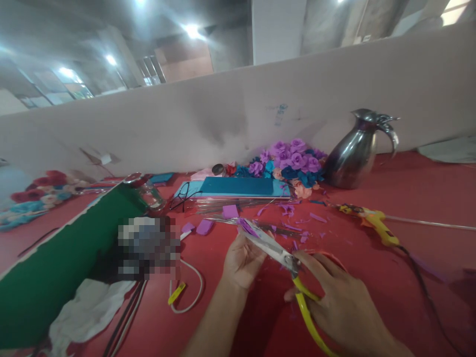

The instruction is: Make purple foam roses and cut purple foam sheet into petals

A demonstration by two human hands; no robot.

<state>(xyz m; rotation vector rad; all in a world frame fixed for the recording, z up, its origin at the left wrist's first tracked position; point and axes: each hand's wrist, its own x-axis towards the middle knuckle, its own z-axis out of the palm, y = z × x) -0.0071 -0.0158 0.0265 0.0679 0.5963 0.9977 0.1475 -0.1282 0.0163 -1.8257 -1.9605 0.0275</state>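
My right hand (pixel 334 295) is closed round the yellow handles of a pair of scissors (pixel 273 247), whose blades point up and to the left. The blade tips lie over a small piece of purple paper (pixel 248 227) pinched in the fingers of my left hand (pixel 243 260). Part of the left fingers is hidden behind the blades. Loose purple paper squares (pixel 204 227) and thin purple scraps (pixel 288 210) lie on the red tabletop (pixel 208 317) just beyond both hands.
Behind are teal paper sheets (pixel 238 186), eyeglasses (pixel 183 196) and a heap of purple paper flowers (pixel 297 159). A metal jug (pixel 353 153) stands at right, near a yellow glue gun (pixel 377 225) with a cord. A green panel (pixel 67 253) and a white cloth (pixel 87 310) are left.
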